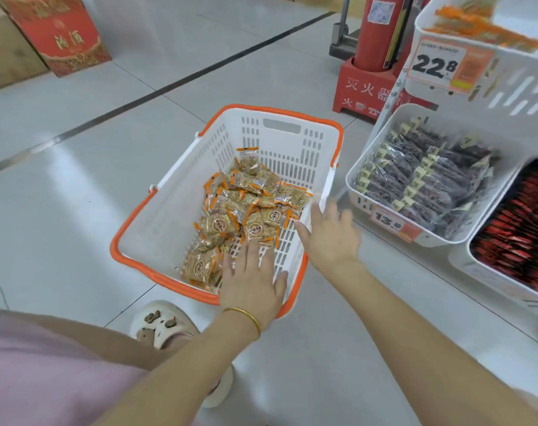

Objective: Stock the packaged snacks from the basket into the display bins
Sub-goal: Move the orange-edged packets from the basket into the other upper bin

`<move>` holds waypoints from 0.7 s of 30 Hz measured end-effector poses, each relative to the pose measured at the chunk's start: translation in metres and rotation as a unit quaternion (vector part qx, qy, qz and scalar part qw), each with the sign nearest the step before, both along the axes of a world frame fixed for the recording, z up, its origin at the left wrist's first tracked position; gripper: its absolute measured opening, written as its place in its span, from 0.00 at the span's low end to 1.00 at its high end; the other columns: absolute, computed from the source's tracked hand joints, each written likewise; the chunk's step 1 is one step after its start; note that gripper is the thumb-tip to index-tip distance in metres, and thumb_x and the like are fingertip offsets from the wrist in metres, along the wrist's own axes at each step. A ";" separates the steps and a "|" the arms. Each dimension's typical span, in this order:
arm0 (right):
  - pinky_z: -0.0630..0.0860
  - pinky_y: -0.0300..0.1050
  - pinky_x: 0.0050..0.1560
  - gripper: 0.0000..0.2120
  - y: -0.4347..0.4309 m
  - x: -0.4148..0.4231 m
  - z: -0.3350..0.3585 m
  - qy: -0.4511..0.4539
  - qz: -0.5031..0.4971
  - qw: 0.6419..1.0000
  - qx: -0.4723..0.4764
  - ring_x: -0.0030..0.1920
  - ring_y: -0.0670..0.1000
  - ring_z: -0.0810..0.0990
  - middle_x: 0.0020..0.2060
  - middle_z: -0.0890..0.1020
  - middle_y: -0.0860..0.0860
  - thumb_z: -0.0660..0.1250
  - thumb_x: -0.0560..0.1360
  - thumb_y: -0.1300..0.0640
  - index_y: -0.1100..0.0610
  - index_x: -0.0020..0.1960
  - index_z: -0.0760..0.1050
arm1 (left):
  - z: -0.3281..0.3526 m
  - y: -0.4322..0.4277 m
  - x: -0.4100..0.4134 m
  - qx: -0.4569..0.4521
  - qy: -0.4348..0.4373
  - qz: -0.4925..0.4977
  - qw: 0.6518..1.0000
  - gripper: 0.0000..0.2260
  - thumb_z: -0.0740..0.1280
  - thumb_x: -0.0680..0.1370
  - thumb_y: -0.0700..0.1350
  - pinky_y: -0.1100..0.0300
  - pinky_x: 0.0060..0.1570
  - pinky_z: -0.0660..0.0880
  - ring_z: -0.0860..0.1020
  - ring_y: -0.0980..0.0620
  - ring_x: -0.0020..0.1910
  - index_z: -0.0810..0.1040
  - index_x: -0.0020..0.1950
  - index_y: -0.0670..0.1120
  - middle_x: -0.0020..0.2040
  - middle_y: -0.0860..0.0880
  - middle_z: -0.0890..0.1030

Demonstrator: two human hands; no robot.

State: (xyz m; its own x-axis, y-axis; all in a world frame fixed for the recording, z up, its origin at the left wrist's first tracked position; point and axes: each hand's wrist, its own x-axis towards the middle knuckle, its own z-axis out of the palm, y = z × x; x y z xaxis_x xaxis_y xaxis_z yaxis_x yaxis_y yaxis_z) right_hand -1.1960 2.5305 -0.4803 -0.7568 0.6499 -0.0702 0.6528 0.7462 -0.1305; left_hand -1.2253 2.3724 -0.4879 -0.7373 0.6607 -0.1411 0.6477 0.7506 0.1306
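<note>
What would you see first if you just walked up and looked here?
Probably the white basket with the orange rim on the floor in the middle, with a pile of golden snack packets inside. Two open hands hover there: the left hand over its near end, the right hand by its right side. The big 22.8 price tag at top right also stands out.

Right hand [329, 238] is blurred; red-packet bin [501, 298] runs off the edge.
</note>
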 end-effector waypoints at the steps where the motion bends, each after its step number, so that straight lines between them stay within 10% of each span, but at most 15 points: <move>1: 0.64 0.58 0.65 0.28 0.002 0.003 -0.004 0.007 0.039 0.998 0.038 0.71 0.60 0.59 0.75 0.56 0.53 0.46 0.79 0.38 0.52 0.73 0.60 | -0.003 -0.001 -0.003 0.024 0.006 0.001 1.000 0.28 0.48 0.75 0.58 0.38 0.61 0.68 0.72 0.42 0.66 0.77 0.63 0.46 0.66 0.41 0.74; 5: 0.45 0.59 0.75 0.31 0.026 0.000 -0.014 -0.026 0.130 0.991 0.018 0.77 0.52 0.44 0.77 0.49 0.49 0.41 0.77 0.38 0.50 0.77 0.54 | -0.005 0.001 -0.007 0.110 0.035 -0.021 0.993 0.22 0.54 0.74 0.55 0.42 0.62 0.69 0.73 0.44 0.64 0.78 0.59 0.46 0.63 0.45 0.76; 21: 0.44 0.53 0.75 0.32 0.148 -0.053 -0.010 -0.005 0.088 0.996 0.023 0.77 0.51 0.48 0.77 0.54 0.50 0.44 0.78 0.35 0.49 0.77 0.50 | -0.012 0.129 -0.079 0.111 0.061 -0.074 0.989 0.19 0.54 0.71 0.53 0.49 0.53 0.69 0.76 0.45 0.50 0.77 0.54 0.46 0.53 0.48 0.79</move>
State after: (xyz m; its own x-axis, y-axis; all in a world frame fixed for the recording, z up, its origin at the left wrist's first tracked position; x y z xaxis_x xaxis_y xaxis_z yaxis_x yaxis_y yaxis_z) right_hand -1.2488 2.6781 -0.4901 -0.8585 0.5103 -0.0514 0.5129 0.8539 -0.0884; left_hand -1.3047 2.5015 -0.5004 -0.6324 0.7677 0.1040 0.7697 0.6075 0.1963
